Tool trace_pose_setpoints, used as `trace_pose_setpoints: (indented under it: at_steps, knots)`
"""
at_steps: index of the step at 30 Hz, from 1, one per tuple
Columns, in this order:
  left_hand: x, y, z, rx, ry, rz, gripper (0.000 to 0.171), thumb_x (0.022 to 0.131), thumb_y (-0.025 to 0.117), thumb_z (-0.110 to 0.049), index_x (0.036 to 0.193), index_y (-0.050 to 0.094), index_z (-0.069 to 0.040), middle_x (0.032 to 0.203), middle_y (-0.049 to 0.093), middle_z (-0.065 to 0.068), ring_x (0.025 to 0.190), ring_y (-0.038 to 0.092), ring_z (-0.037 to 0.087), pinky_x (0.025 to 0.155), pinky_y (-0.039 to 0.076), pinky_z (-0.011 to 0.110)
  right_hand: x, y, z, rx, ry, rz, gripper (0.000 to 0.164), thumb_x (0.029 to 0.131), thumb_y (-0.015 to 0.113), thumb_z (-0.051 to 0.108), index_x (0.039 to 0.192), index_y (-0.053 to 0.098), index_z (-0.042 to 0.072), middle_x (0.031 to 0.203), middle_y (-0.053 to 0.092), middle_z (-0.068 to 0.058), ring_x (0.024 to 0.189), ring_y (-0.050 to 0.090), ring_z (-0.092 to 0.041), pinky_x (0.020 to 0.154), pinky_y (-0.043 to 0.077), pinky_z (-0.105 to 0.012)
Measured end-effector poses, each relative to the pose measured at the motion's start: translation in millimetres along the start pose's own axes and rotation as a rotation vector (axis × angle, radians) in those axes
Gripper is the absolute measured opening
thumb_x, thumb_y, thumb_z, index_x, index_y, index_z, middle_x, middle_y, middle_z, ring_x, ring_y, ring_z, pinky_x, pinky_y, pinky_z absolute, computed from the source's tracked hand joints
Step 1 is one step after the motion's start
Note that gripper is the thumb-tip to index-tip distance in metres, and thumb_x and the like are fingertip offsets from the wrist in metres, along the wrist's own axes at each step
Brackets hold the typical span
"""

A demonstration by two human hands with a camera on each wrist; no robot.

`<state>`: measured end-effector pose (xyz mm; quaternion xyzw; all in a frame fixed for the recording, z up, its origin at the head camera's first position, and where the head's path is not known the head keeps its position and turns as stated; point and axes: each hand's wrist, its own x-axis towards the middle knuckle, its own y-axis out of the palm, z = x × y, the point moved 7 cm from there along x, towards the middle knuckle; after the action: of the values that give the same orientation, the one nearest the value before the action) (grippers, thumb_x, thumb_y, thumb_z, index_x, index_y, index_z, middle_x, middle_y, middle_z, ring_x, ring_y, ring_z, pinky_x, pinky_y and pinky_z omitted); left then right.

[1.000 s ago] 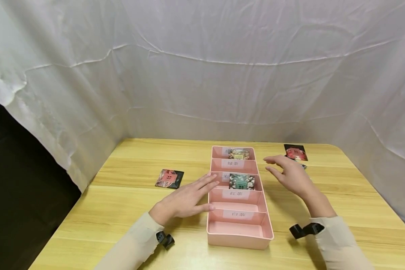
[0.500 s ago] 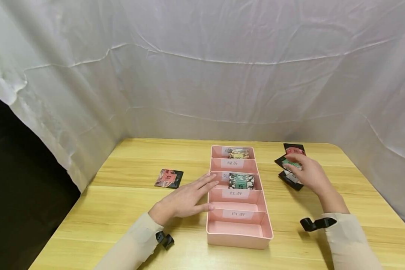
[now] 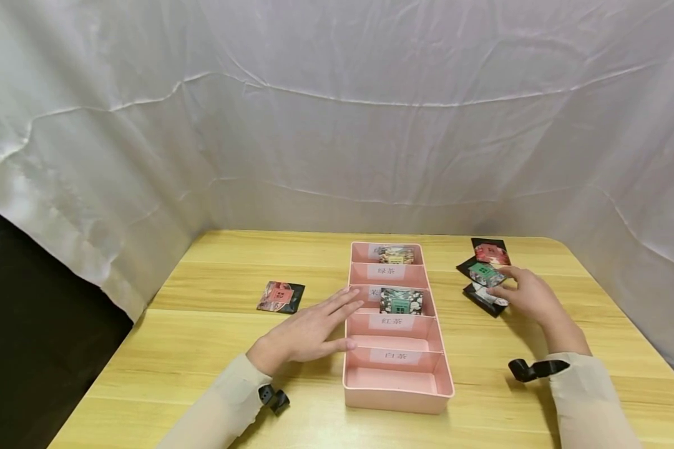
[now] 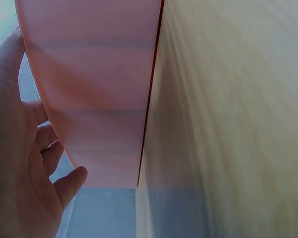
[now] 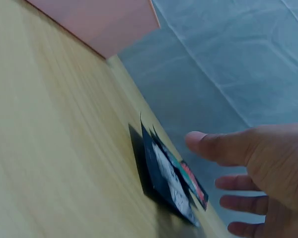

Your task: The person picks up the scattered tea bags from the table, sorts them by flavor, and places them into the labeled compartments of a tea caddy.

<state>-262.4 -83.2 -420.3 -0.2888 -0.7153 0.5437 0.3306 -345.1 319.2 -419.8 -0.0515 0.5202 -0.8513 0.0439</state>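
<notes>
My left hand (image 3: 314, 327) rests on the left rim of a pink divided box (image 3: 395, 399), its fingers straight; the left wrist view shows the fingers along the box's wall (image 4: 99, 84). To the right, my right hand (image 3: 536, 302) hovers over a small pile of tea sachets, thumb and fingers parted and holding nothing. A sachet with a white label (image 3: 483, 299) lies nearest its thumb, partly covered by the fingertips. Just behind are a green-labelled sachet (image 3: 481, 270) and a red-labelled sachet (image 3: 490, 251). In the right wrist view the thumb is apart from the white-labelled sachet (image 5: 164, 173).
Inside the box, a green-labelled sachet (image 3: 401, 301) stands in the middle compartment and a yellow-labelled sachet (image 3: 396, 255) in the farthest. Paper labels (image 3: 392, 322) mark the dividers. Another red-labelled sachet (image 3: 281, 297) lies left on the wooden table (image 3: 202, 337). White curtains (image 3: 337, 125) surround it.
My right hand has moved right and slightly nearer from beside the box, over the sachets, uncovering the green-labelled and white-labelled ones. The left hand and box have stayed put.
</notes>
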Motion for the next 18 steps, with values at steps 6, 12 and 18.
trace_pose_setpoints:
  at_steps: [6, 12, 18]
  knots:
    - [-0.1, 0.4, 0.6, 0.004, -0.003, 0.002, 0.079, 0.099, 0.033, -0.063, 0.159, 0.014, -0.016, 0.165, 0.004, 0.001, 0.149, 0.006, 0.019, 0.116, 0.026, 0.045, -0.7, 7.6, -15.5, -0.013, 0.093, 0.057, 0.093, 0.088, 0.066, 0.054, 0.139, 0.033, -0.016, 0.128, 0.046, -0.043, 0.113, 0.046, -0.059, 0.094, 0.038, -0.069]
    - [-0.4, 0.0, -0.3, 0.018, 0.0, 0.01, 0.079, 0.099, 0.031, -0.064, 0.159, 0.013, -0.015, 0.165, 0.003, 0.002, 0.149, 0.006, 0.02, 0.116, 0.026, 0.044, -1.4, 13.7, -21.8, -0.039, 0.119, 0.061, 0.094, 0.085, 0.072, 0.05, 0.136, 0.035, -0.021, 0.126, 0.045, -0.045, 0.111, 0.046, -0.06, 0.095, 0.037, -0.069]
    - [0.1, 0.0, -0.5, 0.022, -0.004, 0.015, 0.079, 0.099, 0.031, -0.064, 0.159, 0.012, -0.015, 0.165, 0.002, 0.002, 0.149, 0.006, 0.021, 0.116, 0.026, 0.044, -2.7, 12.6, -24.2, -0.036, 0.102, 0.035, 0.087, 0.081, 0.077, 0.045, 0.13, 0.044, -0.019, 0.117, 0.043, -0.044, 0.102, 0.046, -0.052, 0.091, 0.04, -0.066]
